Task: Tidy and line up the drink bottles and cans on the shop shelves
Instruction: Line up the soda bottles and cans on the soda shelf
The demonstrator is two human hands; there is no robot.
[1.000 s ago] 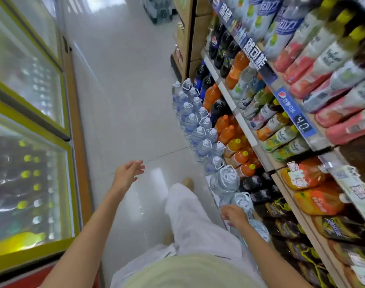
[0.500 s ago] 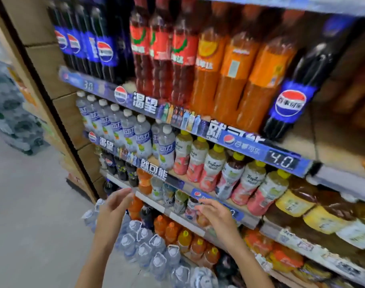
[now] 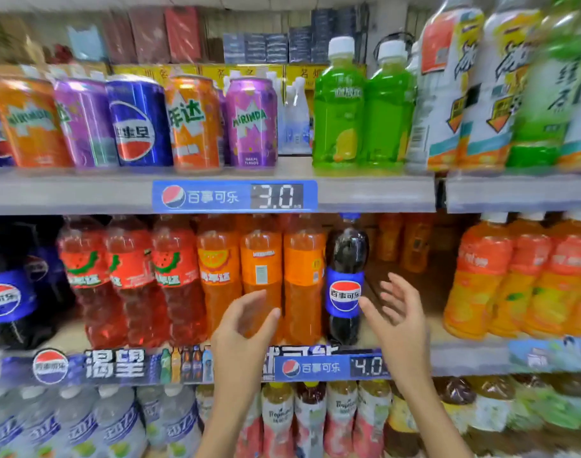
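A dark Pepsi bottle (image 3: 346,279) with a blue label stands alone at the right end of a row of orange soda bottles (image 3: 262,276) on the middle shelf. Red watermelon soda bottles (image 3: 130,279) stand further left. My left hand (image 3: 246,328) is open in front of the orange bottles, fingers spread, holding nothing. Just right of the Pepsi bottle, my right hand (image 3: 395,312) is open too, its fingers close to the bottle's label but apart from it. A gap of bare shelf lies behind my right hand.
The top shelf carries Mirinda and Pepsi cans (image 3: 137,123), green bottles (image 3: 338,107) and tall tea bottles (image 3: 481,94). Orange juice bottles (image 3: 514,279) fill the middle shelf's right. Water bottles (image 3: 84,424) and Tropicana bottles (image 3: 342,418) sit below. Blue price strips (image 3: 233,196) edge the shelves.
My view has swung up from the floor and low shelves to the middle shelf. Both hands rose from the lower shelf to either side of the Pepsi bottle.
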